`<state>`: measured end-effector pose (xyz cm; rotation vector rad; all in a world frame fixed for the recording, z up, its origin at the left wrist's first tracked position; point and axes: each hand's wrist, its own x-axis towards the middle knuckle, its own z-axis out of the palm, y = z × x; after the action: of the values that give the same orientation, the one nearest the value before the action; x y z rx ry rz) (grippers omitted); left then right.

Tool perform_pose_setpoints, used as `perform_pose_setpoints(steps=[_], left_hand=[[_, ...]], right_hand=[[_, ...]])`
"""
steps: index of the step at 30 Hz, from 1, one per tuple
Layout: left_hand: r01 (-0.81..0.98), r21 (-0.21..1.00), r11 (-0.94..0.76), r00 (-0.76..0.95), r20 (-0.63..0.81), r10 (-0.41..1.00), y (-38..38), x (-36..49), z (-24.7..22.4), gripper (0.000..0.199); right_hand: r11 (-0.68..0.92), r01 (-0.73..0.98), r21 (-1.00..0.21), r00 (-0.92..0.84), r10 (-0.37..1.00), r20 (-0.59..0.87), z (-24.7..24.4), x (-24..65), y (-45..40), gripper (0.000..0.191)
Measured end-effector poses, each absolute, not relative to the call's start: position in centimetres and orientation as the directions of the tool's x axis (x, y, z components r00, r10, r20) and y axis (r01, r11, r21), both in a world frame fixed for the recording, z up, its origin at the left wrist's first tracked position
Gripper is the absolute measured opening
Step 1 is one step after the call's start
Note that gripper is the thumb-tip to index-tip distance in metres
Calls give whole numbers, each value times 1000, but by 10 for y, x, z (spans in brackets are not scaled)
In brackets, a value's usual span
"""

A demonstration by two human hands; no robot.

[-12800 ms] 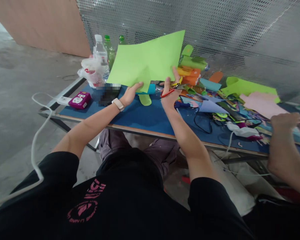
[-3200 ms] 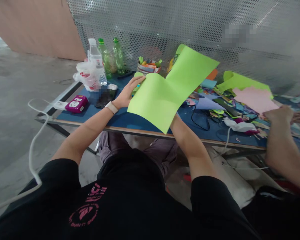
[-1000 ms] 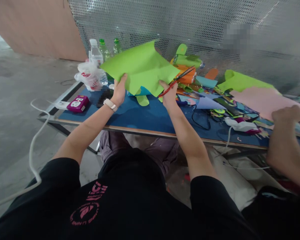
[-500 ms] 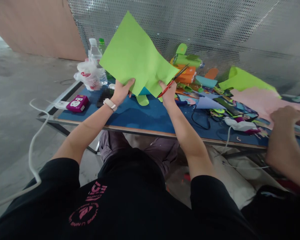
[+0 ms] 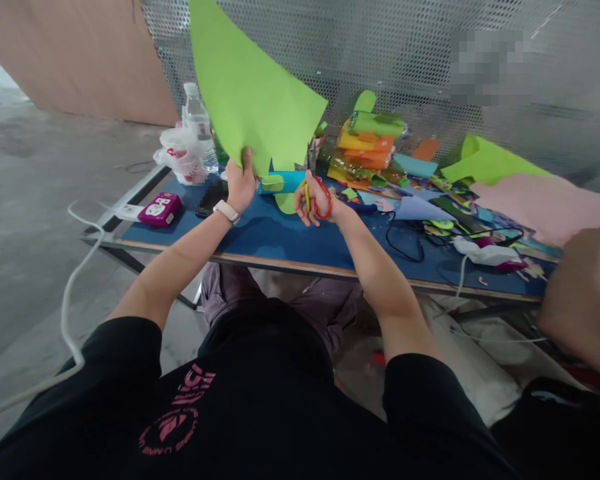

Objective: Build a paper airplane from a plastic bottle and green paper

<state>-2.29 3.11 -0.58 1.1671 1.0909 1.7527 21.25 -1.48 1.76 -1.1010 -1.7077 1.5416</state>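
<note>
My left hand (image 5: 241,183) pinches the lower edge of a large light-green sheet of paper (image 5: 255,93), which stands up and curves above the table. In my right hand (image 5: 316,200) are scissors (image 5: 323,199) with red and yellow handles; the blades point up beside the sheet's lower right edge. Whether the blades touch the paper I cannot tell. Behind and between my hands lies a blue cylinder (image 5: 295,181) with a green paper piece on it. A rounded green paper piece (image 5: 286,203) lies just below it.
To the left stand a clear bottle (image 5: 196,120), a bagged cup (image 5: 180,157) and a purple box (image 5: 160,209). Paper-wrapped bottles (image 5: 375,143) and paper scraps (image 5: 423,207) cover the right side. Another person's hand (image 5: 587,260) is by pink paper (image 5: 530,200).
The green sheet has turned and moved up and left. My right hand has let go of its lower edge and shifted left, with the scissors now pointing upward.
</note>
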Motion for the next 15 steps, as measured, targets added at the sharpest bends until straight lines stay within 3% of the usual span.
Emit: perform_pose_setpoints(steps=[4,8,15], left_hand=[[33,949,-315,-332,307,892,15,-11,2,57],[11,940,-341,-254,332,908,11,-6,-4,68],[9,917,-399,-182,393,901,21,-10,-22,63]], right_hand=[[-101,167,-981,-530,830,-176,10,190,-20,103],[-112,125,-986,-540,826,-163,0,181,-15,104],[-166,111,-980,-475,857,-199,8,177,-22,103]])
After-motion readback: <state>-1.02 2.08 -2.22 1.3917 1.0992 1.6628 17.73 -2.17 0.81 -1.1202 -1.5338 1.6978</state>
